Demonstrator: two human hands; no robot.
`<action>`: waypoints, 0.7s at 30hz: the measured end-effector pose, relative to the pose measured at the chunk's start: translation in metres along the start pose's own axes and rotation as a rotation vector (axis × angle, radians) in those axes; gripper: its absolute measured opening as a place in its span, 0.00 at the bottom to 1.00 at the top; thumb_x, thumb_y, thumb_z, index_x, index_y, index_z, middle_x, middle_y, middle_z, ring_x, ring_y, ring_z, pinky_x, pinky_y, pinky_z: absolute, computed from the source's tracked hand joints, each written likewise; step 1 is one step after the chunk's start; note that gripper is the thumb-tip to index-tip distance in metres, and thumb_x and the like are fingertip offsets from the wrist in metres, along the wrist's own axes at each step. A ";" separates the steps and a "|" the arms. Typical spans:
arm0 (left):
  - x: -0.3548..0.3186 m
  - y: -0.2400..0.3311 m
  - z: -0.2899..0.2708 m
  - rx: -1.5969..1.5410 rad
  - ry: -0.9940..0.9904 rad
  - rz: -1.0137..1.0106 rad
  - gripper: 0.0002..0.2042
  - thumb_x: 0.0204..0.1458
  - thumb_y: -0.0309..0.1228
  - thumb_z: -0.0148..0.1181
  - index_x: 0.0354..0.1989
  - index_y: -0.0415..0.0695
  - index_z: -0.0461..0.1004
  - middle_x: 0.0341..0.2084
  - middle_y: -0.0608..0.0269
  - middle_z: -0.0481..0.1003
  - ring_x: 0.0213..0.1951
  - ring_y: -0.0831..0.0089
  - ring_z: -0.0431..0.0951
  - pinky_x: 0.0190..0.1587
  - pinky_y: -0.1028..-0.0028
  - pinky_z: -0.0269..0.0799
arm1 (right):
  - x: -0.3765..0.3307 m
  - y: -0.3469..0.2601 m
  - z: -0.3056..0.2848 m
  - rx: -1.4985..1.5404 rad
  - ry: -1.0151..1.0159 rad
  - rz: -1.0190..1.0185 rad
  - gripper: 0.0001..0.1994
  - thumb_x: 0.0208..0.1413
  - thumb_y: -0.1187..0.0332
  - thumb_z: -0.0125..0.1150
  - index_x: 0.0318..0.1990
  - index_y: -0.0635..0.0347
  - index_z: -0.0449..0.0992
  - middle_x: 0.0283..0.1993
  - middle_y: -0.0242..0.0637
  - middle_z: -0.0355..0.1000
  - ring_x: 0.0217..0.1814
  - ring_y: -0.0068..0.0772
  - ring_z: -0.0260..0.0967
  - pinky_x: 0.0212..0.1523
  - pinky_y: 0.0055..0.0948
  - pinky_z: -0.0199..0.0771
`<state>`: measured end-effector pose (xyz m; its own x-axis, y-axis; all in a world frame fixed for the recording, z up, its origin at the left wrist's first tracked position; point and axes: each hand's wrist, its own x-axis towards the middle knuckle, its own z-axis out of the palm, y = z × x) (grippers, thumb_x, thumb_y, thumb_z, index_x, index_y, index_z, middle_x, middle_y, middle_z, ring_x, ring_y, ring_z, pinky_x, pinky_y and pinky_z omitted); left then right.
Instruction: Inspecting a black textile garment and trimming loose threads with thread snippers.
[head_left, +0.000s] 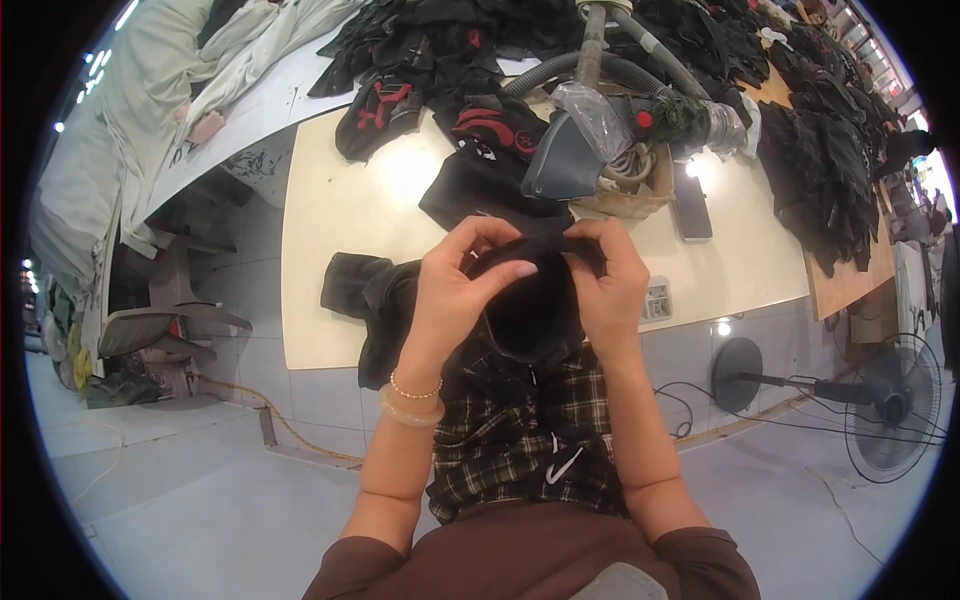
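Note:
A black garment (pixel 535 325) hangs between my hands at the table's near edge, with a round opening in it stretched toward me. My left hand (pixel 470 275) pinches the opening's rim between thumb and fingers on the left. On the right, my right hand (pixel 612 285) pinches the same rim, its fingertips partly hidden in the cloth. More black cloth (pixel 365 295) lies left of my left wrist, spilling over the table edge; whether it is part of the same garment I cannot tell. Just beyond my hands lies black fabric with red prints (pixel 495 135).
A grey machine head (pixel 565 160) wrapped in clear plastic hangs over the cream table (pixel 330 200), above a carton (pixel 655 195). Right of it lie a phone (pixel 692 210) and a small grey tray (pixel 656 300). Black garments (pixel 825 170) pile at right; a fan (pixel 890 405) stands below.

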<state>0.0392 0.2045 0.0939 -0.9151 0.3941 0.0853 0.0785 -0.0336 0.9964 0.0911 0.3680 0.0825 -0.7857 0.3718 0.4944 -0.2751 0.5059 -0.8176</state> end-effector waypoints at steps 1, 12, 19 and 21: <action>-0.002 0.006 0.004 -0.004 -0.006 0.033 0.13 0.46 0.20 0.68 0.41 0.37 0.74 0.35 0.68 0.76 0.38 0.82 0.73 0.42 0.82 0.69 | 0.000 -0.001 -0.001 0.002 -0.011 -0.006 0.12 0.44 0.85 0.62 0.38 0.63 0.73 0.34 0.39 0.69 0.34 0.42 0.69 0.35 0.29 0.69; 0.005 0.002 0.013 0.042 0.054 0.145 0.08 0.46 0.18 0.64 0.36 0.34 0.77 0.33 0.63 0.78 0.38 0.77 0.76 0.44 0.79 0.71 | 0.005 -0.007 -0.005 0.267 -0.123 0.107 0.11 0.46 0.81 0.65 0.38 0.65 0.74 0.34 0.35 0.68 0.36 0.31 0.68 0.38 0.25 0.67; 0.012 -0.004 0.017 0.103 0.065 0.161 0.07 0.49 0.19 0.64 0.37 0.34 0.77 0.33 0.67 0.77 0.38 0.81 0.75 0.44 0.81 0.70 | 0.011 -0.004 0.004 0.088 0.000 0.138 0.08 0.47 0.79 0.66 0.35 0.67 0.76 0.31 0.36 0.69 0.32 0.30 0.68 0.35 0.25 0.67; 0.013 -0.005 0.016 0.071 0.084 0.109 0.07 0.50 0.20 0.64 0.37 0.33 0.77 0.33 0.67 0.78 0.38 0.82 0.74 0.44 0.82 0.70 | 0.011 -0.005 0.011 0.023 0.044 0.092 0.07 0.48 0.79 0.66 0.35 0.66 0.75 0.31 0.37 0.69 0.31 0.32 0.69 0.33 0.26 0.67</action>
<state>0.0336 0.2242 0.0904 -0.9291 0.3135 0.1960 0.2044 -0.0061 0.9789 0.0777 0.3609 0.0893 -0.7834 0.4500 0.4287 -0.2155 0.4504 -0.8665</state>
